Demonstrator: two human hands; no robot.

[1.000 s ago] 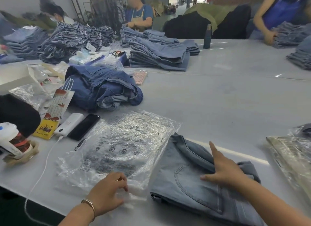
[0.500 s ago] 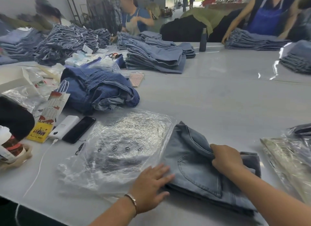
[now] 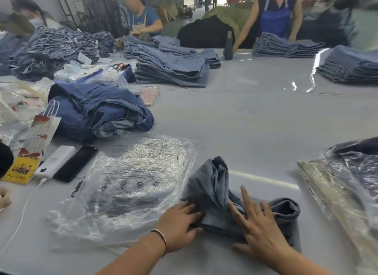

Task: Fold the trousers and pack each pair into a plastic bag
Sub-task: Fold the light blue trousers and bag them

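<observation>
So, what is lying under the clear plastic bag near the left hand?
Through the plastic bag only the grey table shows, plus the bag's own printed text. The left hand covers its near right corner, so that spot is hidden.

The trousers point(image 3: 214, 184) are light blue-grey. The plastic bag point(image 3: 131, 188) is see-through with black print. The table point(image 3: 245, 121) is pale grey. A heap of jeans point(image 3: 98, 113) is dark blue. The phone point(image 3: 76, 166) is black and the power bank point(image 3: 55, 162) is white. A paper bag point(image 3: 30, 152) is white, red and yellow. A bracelet point(image 3: 160, 237) is silver.
</observation>
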